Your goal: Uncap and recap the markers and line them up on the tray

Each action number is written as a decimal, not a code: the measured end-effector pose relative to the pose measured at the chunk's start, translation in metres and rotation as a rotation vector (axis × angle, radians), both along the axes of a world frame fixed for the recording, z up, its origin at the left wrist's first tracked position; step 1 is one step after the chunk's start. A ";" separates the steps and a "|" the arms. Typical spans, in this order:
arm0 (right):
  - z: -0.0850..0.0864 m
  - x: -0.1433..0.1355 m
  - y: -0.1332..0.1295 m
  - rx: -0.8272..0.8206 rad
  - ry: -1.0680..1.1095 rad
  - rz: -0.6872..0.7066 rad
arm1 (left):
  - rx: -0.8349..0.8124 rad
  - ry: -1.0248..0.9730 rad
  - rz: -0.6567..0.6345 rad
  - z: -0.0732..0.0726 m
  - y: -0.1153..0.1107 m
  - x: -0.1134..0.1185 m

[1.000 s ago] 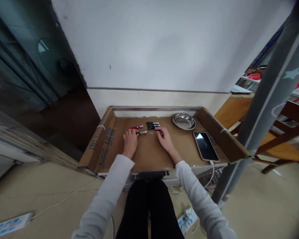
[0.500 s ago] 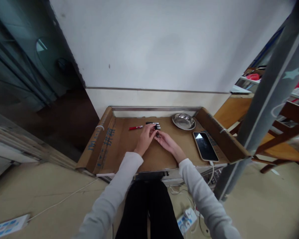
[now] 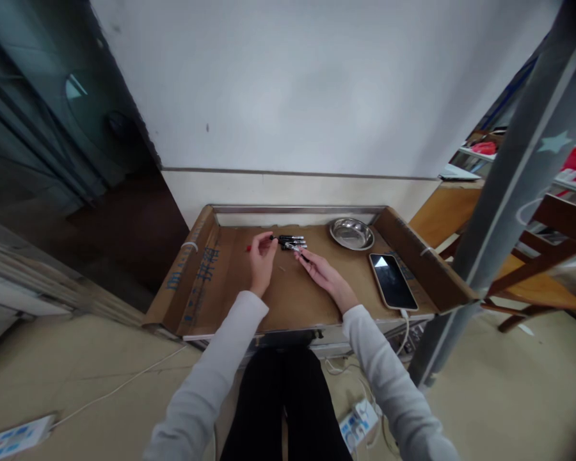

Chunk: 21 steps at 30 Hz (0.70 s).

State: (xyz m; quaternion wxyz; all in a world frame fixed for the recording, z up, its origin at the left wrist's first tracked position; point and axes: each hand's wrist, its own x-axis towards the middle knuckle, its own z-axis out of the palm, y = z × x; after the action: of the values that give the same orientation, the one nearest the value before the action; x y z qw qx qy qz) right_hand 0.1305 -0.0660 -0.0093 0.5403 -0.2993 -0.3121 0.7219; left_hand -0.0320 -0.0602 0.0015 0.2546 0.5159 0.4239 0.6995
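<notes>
My right hand (image 3: 320,271) is closed round a pen (image 3: 296,250) with a clear barrel and dark ends, which slants up to the left. My left hand (image 3: 262,261) pinches a small black pen cap (image 3: 271,237) between thumb and fingertips, a little left of that pen's tip. Just behind lie several black pens (image 3: 292,239) side by side on the cardboard. Only a bit of a red pen (image 3: 248,248) shows past my left hand. A thin, pale sliver (image 3: 282,269) rests between my hands; its kind is unclear.
Cardboard with raised sides (image 3: 240,307) covers the table. A round steel dish (image 3: 351,234) stands at the back right. Nearer on the right lies a phone (image 3: 392,282) with a white charging cable (image 3: 406,330). A metal post (image 3: 489,192) rises beside the table's right side.
My hands have moved apart, the left one shifting left with the black cap. The pen in my right hand now shows, and my left hand covers most of the red pen.
</notes>
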 end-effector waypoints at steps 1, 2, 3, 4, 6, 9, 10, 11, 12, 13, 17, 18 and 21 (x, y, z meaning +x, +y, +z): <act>-0.001 0.001 0.001 0.009 -0.008 -0.019 | -0.013 -0.008 0.003 -0.001 0.001 -0.001; -0.002 0.002 0.001 0.020 -0.013 -0.043 | -0.031 -0.010 0.005 -0.003 0.002 -0.001; -0.003 0.004 0.002 0.032 -0.018 -0.072 | -0.058 -0.004 0.002 -0.006 0.004 -0.002; -0.003 0.005 0.002 0.043 -0.023 -0.103 | -0.090 0.009 -0.009 -0.008 0.005 -0.002; -0.004 0.007 0.002 0.059 -0.042 -0.162 | -0.156 0.043 -0.038 -0.013 0.007 -0.002; -0.006 0.009 0.003 0.063 -0.073 -0.213 | -0.203 0.085 -0.068 -0.017 0.009 -0.002; -0.007 0.010 0.003 0.064 -0.079 -0.227 | -0.205 0.088 -0.067 -0.018 0.009 -0.002; -0.008 0.010 0.004 0.066 -0.083 -0.245 | -0.202 0.084 -0.065 -0.018 0.009 -0.002; -0.010 0.010 0.005 0.071 -0.088 -0.272 | -0.199 0.074 -0.063 -0.019 0.010 -0.002; -0.011 0.011 0.006 0.081 -0.099 -0.307 | -0.197 0.062 -0.061 -0.019 0.010 -0.002; -0.018 0.013 0.010 0.186 -0.267 -0.477 | -0.210 0.096 -0.098 -0.022 0.011 -0.001; -0.019 0.014 0.010 0.227 -0.346 -0.514 | -0.219 0.137 -0.115 -0.023 0.011 -0.001; -0.019 0.015 0.008 0.359 -0.628 -0.613 | -0.226 0.317 -0.171 -0.025 0.009 0.001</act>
State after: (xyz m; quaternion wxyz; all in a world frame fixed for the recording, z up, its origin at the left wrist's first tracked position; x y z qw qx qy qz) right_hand 0.1455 -0.0585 -0.0278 0.6511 -0.4833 -0.4776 0.3382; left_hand -0.0310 -0.0507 -0.0231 0.2992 0.6217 0.4891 0.5336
